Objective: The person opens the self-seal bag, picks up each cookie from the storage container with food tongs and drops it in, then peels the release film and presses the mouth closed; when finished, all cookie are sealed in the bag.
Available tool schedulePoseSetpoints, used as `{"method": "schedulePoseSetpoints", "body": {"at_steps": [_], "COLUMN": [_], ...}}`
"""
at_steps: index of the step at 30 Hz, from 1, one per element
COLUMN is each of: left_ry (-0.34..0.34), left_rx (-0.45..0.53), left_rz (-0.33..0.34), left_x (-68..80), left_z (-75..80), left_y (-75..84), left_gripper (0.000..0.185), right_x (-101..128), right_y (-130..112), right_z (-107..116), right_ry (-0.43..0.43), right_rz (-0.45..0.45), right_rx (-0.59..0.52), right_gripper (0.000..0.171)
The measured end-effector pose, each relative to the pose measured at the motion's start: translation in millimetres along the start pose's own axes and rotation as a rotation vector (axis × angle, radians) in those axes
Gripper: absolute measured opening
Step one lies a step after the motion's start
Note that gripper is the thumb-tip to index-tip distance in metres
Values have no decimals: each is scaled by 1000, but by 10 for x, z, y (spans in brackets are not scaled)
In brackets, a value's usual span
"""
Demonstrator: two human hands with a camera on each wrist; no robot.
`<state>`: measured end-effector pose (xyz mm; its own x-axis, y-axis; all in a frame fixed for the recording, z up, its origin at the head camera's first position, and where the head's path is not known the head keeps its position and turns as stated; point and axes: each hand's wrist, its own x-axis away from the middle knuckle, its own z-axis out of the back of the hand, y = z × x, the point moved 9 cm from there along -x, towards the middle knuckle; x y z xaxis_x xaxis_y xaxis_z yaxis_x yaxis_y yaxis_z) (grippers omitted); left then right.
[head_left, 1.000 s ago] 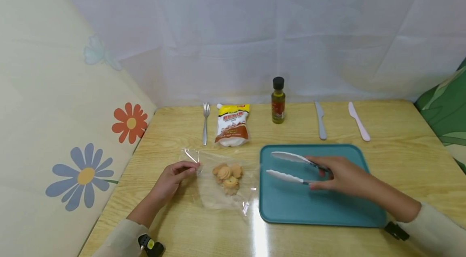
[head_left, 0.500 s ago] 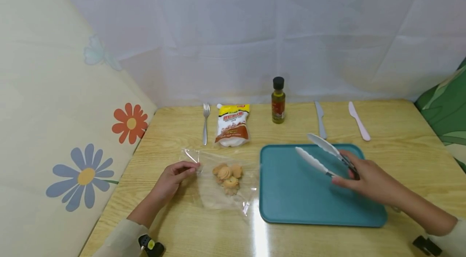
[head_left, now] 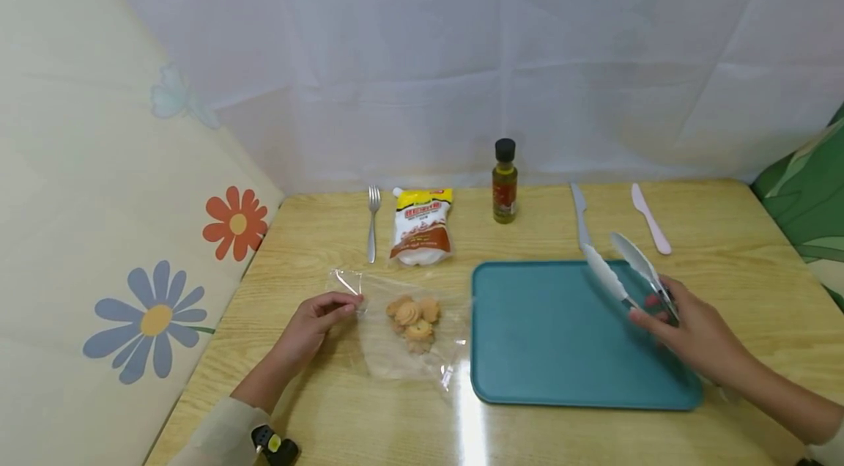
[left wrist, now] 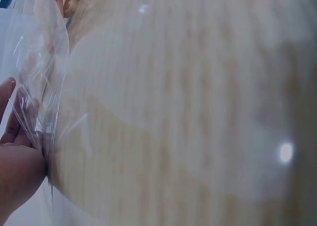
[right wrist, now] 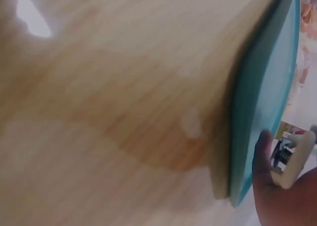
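My left hand pinches the left edge of a clear plastic bag lying flat on the table. Several swirled cookies sit inside the bag. The left wrist view shows the hand against the crinkled plastic film. Over the right part of a teal tray, my right hand holds a pair of tongs with white tips, their arms spread and nothing between them. The right wrist view shows part of the tongs beside the thumb, near the tray edge.
Along the back of the wooden table lie a fork, a yellow-and-white food pouch, a grey-blue knife and a pink knife. A dark-capped oil bottle stands upright between pouch and knives.
My right hand has moved right across the tray with the tongs, whose tips have swung from pointing left to pointing toward the back. The left hand, bag and cookies have stayed put.
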<state>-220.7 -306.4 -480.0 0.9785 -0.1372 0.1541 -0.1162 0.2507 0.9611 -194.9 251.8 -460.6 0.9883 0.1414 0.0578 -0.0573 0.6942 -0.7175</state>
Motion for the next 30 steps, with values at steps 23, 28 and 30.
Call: {"method": "schedulePoseSetpoints", "body": {"at_steps": [23,28,30], "left_ry": [-1,-4,-8], "left_rx": [-23,-22,-17], "left_rz": [20,23,19], "left_x": [-12,-11,-8], "left_z": [-2,0,0], "left_y": [-2,-8,-5], "left_gripper": [31,32,32], "right_x": [230,300,324], "right_y": [695,853,896], "right_z": [412,458,480], "right_ry": [167,179,189], "right_rz": [-228,-264,-273], "right_rx": [61,80,93], "right_gripper": [96,96,96]}}
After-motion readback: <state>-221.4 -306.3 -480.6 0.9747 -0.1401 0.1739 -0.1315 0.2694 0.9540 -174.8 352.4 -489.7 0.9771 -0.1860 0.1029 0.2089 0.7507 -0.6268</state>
